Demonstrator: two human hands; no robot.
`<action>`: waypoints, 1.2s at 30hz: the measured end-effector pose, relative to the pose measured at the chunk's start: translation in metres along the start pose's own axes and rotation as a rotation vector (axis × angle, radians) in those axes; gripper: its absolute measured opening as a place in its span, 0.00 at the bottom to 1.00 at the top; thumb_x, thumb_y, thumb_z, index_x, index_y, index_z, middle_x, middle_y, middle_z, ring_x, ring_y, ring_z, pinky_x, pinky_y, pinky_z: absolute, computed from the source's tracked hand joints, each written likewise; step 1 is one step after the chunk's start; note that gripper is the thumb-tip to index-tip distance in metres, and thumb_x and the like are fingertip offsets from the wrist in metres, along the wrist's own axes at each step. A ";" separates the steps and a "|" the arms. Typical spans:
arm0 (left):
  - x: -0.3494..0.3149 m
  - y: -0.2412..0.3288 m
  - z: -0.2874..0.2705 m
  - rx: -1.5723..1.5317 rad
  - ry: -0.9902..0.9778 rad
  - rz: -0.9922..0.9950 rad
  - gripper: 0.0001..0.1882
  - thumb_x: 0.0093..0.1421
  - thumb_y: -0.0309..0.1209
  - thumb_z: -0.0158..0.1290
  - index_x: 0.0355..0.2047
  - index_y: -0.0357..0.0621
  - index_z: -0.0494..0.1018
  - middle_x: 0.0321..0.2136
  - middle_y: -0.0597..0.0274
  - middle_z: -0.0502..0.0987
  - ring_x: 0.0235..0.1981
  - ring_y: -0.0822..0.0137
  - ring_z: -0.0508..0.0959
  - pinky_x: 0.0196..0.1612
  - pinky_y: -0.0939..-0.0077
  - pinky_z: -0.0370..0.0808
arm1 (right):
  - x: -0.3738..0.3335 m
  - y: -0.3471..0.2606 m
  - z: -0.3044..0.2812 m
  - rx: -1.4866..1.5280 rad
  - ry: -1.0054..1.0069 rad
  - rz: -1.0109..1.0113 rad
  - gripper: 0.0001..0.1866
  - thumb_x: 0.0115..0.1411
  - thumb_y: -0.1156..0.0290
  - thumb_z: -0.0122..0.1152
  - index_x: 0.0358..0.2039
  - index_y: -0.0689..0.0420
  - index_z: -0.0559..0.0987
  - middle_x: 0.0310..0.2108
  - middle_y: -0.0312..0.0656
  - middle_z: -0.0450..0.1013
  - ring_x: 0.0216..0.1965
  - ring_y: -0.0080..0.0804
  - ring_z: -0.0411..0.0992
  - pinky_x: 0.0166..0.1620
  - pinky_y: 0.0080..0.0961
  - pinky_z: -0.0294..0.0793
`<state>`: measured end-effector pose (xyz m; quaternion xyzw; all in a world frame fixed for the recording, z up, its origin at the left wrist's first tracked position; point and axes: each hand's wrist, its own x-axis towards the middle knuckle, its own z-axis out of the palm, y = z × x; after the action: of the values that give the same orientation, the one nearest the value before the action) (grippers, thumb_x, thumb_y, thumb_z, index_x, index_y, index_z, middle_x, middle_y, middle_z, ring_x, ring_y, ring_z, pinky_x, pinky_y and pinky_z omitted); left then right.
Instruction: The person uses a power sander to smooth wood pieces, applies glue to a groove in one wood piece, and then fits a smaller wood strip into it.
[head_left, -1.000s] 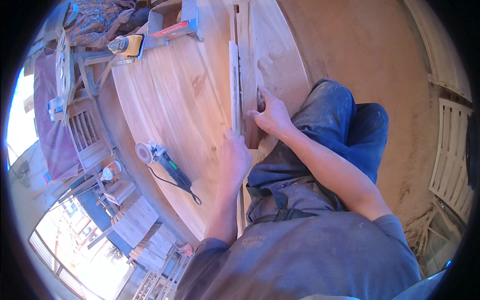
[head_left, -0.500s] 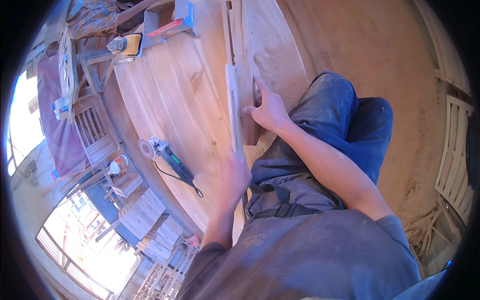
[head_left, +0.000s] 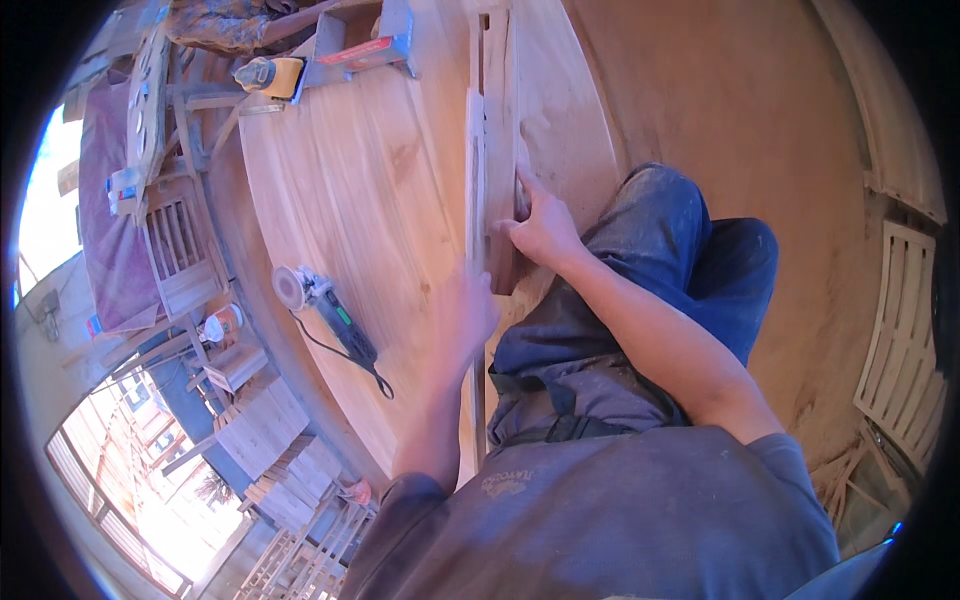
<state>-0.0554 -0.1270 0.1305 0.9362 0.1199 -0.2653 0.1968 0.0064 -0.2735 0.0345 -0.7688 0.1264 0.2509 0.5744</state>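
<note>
My left hand (head_left: 466, 312), blurred by motion, is closed round the near end of a long pale strip (head_left: 475, 170). The strip lies lengthwise along the left edge of a wooden rail (head_left: 504, 130) that has narrow slots cut in it. On the rail's right side, my right hand (head_left: 546, 232) grips it near its close end, the thumb over the top and the index finger stretched along the side. Its other fingers are partly hidden. The rail rests on a broad wooden panel (head_left: 350, 190). What the strip is made of, I cannot tell.
An angle grinder (head_left: 340, 325) with its cord lies on the panel to the left. At the far edge are a yellow and grey power sander (head_left: 270, 77) and an open box (head_left: 365, 50). Another person's arm (head_left: 292, 24) shows beyond. Stacked boards (head_left: 262, 428) stand lower left.
My left hand has slid the strip away from me along the rail. The right hand keeps its place on the rail. The whole view has shifted slightly.
</note>
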 end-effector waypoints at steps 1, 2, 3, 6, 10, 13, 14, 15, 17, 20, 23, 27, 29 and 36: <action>0.010 0.006 -0.004 0.013 0.010 0.022 0.15 0.68 0.33 0.53 0.48 0.33 0.67 0.35 0.27 0.80 0.42 0.30 0.80 0.44 0.38 0.75 | 0.001 0.003 0.002 -0.002 0.026 -0.018 0.54 0.49 0.63 0.76 0.74 0.59 0.60 0.50 0.64 0.78 0.53 0.57 0.77 0.58 0.41 0.75; 0.023 0.011 -0.008 0.040 0.001 0.031 0.15 0.68 0.33 0.53 0.48 0.33 0.68 0.36 0.28 0.80 0.42 0.31 0.81 0.45 0.39 0.76 | 0.003 0.006 0.004 -0.004 0.052 -0.035 0.54 0.48 0.64 0.76 0.74 0.58 0.60 0.47 0.61 0.80 0.49 0.52 0.80 0.55 0.38 0.77; 0.034 0.015 -0.011 0.068 -0.011 0.035 0.15 0.68 0.32 0.52 0.48 0.32 0.68 0.36 0.28 0.80 0.43 0.32 0.81 0.46 0.40 0.76 | 0.002 0.007 0.003 -0.006 0.073 -0.048 0.53 0.48 0.65 0.76 0.74 0.57 0.61 0.44 0.59 0.82 0.45 0.47 0.82 0.53 0.35 0.78; 0.041 0.011 -0.015 0.082 -0.030 0.082 0.16 0.68 0.33 0.51 0.48 0.31 0.68 0.36 0.28 0.81 0.44 0.32 0.81 0.47 0.40 0.76 | -0.001 0.004 0.006 -0.033 0.126 -0.064 0.53 0.47 0.65 0.75 0.74 0.58 0.62 0.43 0.59 0.82 0.45 0.49 0.82 0.53 0.35 0.78; 0.038 0.004 -0.010 0.069 -0.033 0.125 0.17 0.68 0.34 0.50 0.48 0.31 0.67 0.36 0.29 0.81 0.43 0.31 0.81 0.48 0.40 0.75 | -0.003 0.001 0.000 -0.010 0.090 -0.036 0.53 0.47 0.65 0.75 0.74 0.57 0.63 0.42 0.58 0.82 0.44 0.49 0.82 0.53 0.36 0.79; 0.036 -0.002 -0.007 0.084 -0.077 0.138 0.17 0.67 0.34 0.50 0.49 0.31 0.68 0.36 0.29 0.80 0.42 0.30 0.80 0.47 0.40 0.76 | -0.007 -0.003 -0.002 -0.001 0.039 -0.007 0.54 0.46 0.65 0.76 0.74 0.58 0.62 0.44 0.61 0.81 0.47 0.53 0.80 0.54 0.38 0.78; 0.036 -0.003 -0.008 0.066 -0.076 0.123 0.17 0.67 0.34 0.50 0.49 0.31 0.68 0.36 0.29 0.80 0.42 0.30 0.80 0.47 0.40 0.76 | -0.007 -0.006 -0.004 0.005 0.007 0.015 0.54 0.46 0.65 0.77 0.73 0.59 0.62 0.47 0.64 0.79 0.51 0.57 0.78 0.57 0.41 0.77; 0.037 -0.003 -0.009 0.046 -0.075 0.109 0.17 0.67 0.34 0.50 0.49 0.31 0.68 0.36 0.29 0.80 0.42 0.30 0.80 0.47 0.40 0.76 | -0.007 -0.009 -0.005 0.008 -0.024 0.038 0.55 0.46 0.64 0.78 0.73 0.61 0.61 0.51 0.67 0.78 0.56 0.60 0.77 0.59 0.43 0.76; 0.040 -0.003 -0.012 0.022 -0.077 0.084 0.17 0.67 0.34 0.49 0.49 0.32 0.69 0.37 0.29 0.80 0.42 0.31 0.80 0.48 0.40 0.76 | 0.000 0.003 0.003 0.001 -0.002 0.008 0.54 0.48 0.68 0.75 0.75 0.57 0.60 0.39 0.56 0.79 0.41 0.45 0.78 0.48 0.37 0.78; 0.053 -0.005 -0.021 0.006 -0.061 0.067 0.17 0.67 0.34 0.51 0.50 0.33 0.69 0.37 0.29 0.81 0.43 0.31 0.81 0.48 0.41 0.76 | 0.010 0.005 0.008 0.032 0.003 -0.057 0.53 0.50 0.70 0.74 0.76 0.56 0.58 0.33 0.49 0.80 0.33 0.35 0.79 0.40 0.33 0.79; 0.060 -0.009 -0.039 0.038 -0.035 0.041 0.18 0.67 0.35 0.55 0.49 0.34 0.69 0.37 0.30 0.81 0.42 0.32 0.81 0.47 0.43 0.76 | 0.011 -0.019 0.009 0.118 -0.072 -0.051 0.53 0.51 0.71 0.73 0.76 0.58 0.56 0.34 0.46 0.79 0.32 0.32 0.78 0.37 0.31 0.79; 0.074 -0.012 -0.062 0.035 -0.151 0.041 0.20 0.68 0.41 0.58 0.47 0.34 0.73 0.34 0.39 0.82 0.39 0.42 0.83 0.45 0.51 0.78 | 0.013 -0.022 0.008 0.138 -0.123 0.024 0.48 0.54 0.73 0.72 0.74 0.63 0.60 0.38 0.48 0.81 0.33 0.31 0.79 0.37 0.30 0.79; 0.087 -0.023 -0.067 -0.163 -0.188 0.034 0.22 0.68 0.44 0.58 0.48 0.34 0.74 0.34 0.44 0.82 0.39 0.48 0.84 0.46 0.57 0.78 | 0.017 -0.012 0.001 0.165 -0.141 0.078 0.43 0.57 0.73 0.70 0.72 0.63 0.64 0.38 0.48 0.81 0.34 0.30 0.79 0.36 0.28 0.79; 0.193 -0.108 -0.011 -0.332 0.525 0.127 0.28 0.70 0.44 0.54 0.64 0.38 0.70 0.66 0.42 0.66 0.69 0.45 0.61 0.71 0.53 0.60 | 0.069 -0.052 -0.061 0.233 0.134 -0.046 0.22 0.63 0.69 0.68 0.56 0.64 0.81 0.37 0.44 0.83 0.34 0.25 0.79 0.38 0.25 0.79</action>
<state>0.0744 -0.0029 0.0011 0.9334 0.1494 0.0214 0.3256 0.1038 -0.3087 0.0532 -0.7147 0.1752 0.1694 0.6555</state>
